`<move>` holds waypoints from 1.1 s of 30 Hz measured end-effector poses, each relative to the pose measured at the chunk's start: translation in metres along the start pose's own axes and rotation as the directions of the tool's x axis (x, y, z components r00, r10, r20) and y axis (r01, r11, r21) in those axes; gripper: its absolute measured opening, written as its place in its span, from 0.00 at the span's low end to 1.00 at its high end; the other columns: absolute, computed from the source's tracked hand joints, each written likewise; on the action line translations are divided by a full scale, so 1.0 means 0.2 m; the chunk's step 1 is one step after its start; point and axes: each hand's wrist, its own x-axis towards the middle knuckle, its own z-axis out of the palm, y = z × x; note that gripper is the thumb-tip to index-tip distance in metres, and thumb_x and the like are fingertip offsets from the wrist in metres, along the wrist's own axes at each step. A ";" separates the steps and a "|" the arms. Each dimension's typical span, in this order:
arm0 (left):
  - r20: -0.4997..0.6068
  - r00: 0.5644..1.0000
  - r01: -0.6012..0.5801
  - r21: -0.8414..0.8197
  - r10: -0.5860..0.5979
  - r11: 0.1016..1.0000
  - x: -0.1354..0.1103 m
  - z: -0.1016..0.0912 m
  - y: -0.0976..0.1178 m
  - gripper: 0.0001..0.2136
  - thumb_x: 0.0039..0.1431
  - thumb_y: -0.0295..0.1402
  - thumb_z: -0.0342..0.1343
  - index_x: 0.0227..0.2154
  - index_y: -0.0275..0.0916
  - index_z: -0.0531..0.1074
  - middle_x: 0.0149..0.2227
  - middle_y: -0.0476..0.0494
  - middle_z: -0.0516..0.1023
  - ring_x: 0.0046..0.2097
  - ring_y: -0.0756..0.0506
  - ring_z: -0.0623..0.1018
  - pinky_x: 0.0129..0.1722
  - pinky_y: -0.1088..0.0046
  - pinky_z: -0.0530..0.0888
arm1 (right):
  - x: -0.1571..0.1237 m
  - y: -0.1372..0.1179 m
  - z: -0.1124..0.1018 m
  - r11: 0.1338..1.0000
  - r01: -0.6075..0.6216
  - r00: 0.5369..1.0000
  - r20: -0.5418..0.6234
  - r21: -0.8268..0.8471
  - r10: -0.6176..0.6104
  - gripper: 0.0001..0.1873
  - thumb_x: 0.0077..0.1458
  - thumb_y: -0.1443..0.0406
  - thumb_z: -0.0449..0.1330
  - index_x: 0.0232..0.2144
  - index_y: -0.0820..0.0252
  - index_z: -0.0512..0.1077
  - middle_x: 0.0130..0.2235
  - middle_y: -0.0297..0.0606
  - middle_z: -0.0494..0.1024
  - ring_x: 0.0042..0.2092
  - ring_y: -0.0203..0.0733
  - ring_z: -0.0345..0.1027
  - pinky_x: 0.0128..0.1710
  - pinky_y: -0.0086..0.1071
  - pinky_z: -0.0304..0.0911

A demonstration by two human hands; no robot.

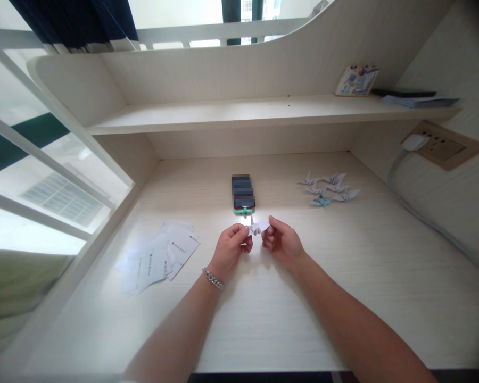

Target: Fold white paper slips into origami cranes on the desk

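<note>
Both my hands meet over the middle of the pale desk (343, 298). My left hand (231, 246), with a chain bracelet at the wrist, pinches one side of a small folded white paper piece (256, 229). My right hand (281, 242) pinches the other side of it with curled fingers. The paper is held just above the desk, right in front of a phone (243, 192) lying flat with a green case edge showing.
Several finished folded paper figures (329, 189) lie at the right back of the desk. A loose stack of white paper slips (159, 255) lies to the left. A shelf (263, 109) above holds a small card and papers. A wall socket with a plugged cable (415, 142) is at right.
</note>
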 end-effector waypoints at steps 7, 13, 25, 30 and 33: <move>-0.137 0.989 -0.041 0.110 0.056 0.993 0.02 -0.02 -0.02 0.13 0.51 0.41 0.56 0.25 0.36 0.66 0.23 0.50 0.67 0.24 0.54 0.67 0.23 0.78 0.63 | -0.02 -0.02 -0.01 0.819 0.371 0.889 -0.088 -0.437 -0.449 0.16 0.50 0.55 0.58 0.19 0.59 0.65 0.18 0.30 0.63 0.20 0.32 0.55 0.20 0.28 0.51; -0.171 0.981 -0.060 0.196 0.094 0.979 0.03 -0.01 -0.04 0.14 0.50 0.43 0.56 0.23 0.36 0.66 0.22 0.50 0.68 0.23 0.54 0.67 0.22 0.79 0.62 | -0.08 0.04 0.05 0.446 0.467 0.784 0.124 -0.764 -0.608 0.14 0.45 0.59 0.63 0.34 0.58 0.70 0.27 0.33 0.71 0.26 0.35 0.62 0.26 0.30 0.59; -0.103 0.991 -0.053 0.289 0.086 0.956 0.03 -0.01 -0.05 0.15 0.51 0.44 0.56 0.25 0.35 0.66 0.22 0.50 0.68 0.23 0.53 0.67 0.23 0.78 0.63 | -0.08 0.03 0.06 0.415 0.378 0.796 0.062 -0.827 -0.602 0.09 0.51 0.58 0.58 0.27 0.58 0.72 0.26 0.34 0.73 0.26 0.37 0.64 0.26 0.30 0.59; -0.105 0.987 -0.080 0.315 0.119 0.946 0.03 -0.01 -0.05 0.14 0.51 0.43 0.56 0.25 0.36 0.67 0.21 0.50 0.69 0.23 0.54 0.67 0.23 0.78 0.63 | -0.07 0.01 0.05 0.391 0.330 0.762 -0.002 -0.859 -0.648 0.10 0.51 0.58 0.58 0.27 0.59 0.71 0.26 0.34 0.74 0.26 0.37 0.64 0.27 0.30 0.60; -0.122 0.984 -0.086 0.291 0.126 0.953 0.03 -0.01 -0.04 0.14 0.50 0.43 0.57 0.26 0.36 0.67 0.22 0.51 0.69 0.23 0.53 0.68 0.24 0.78 0.64 | -0.07 -0.01 0.04 0.383 0.309 0.748 -0.026 -0.870 -0.663 0.10 0.51 0.58 0.57 0.27 0.59 0.71 0.26 0.35 0.74 0.26 0.37 0.65 0.28 0.30 0.60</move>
